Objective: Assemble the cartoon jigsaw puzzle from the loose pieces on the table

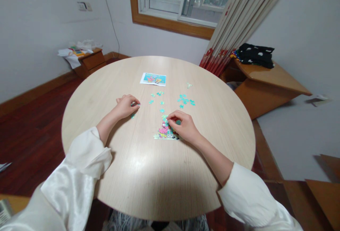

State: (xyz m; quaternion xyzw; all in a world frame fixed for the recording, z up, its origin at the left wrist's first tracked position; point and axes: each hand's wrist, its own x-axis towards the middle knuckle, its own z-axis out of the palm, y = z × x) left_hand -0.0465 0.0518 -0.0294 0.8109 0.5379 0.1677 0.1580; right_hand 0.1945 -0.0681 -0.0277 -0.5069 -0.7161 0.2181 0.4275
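Left hand [126, 106] pinching a piece [139, 105], right hand [185, 125] with fingertips together at part-built puzzle [163, 132], any grip unclear, loose pieces [191, 102] beyond, picture [153, 79] farther back on table [132, 174].

And here come the sleeves, both white! The left sleeve [66, 188] gleams like satin, rippling with soft folds, its loose, puffy cuff [91, 149] turned back around the forearm. Across to the right sleeve [247, 195], wide at its mouth, creased, shinier farther up. Bare left hand [127, 106], bare right hand [183, 125]. Down at the lap, a grey streaky-patterned cloth [122, 221], partly hidden!
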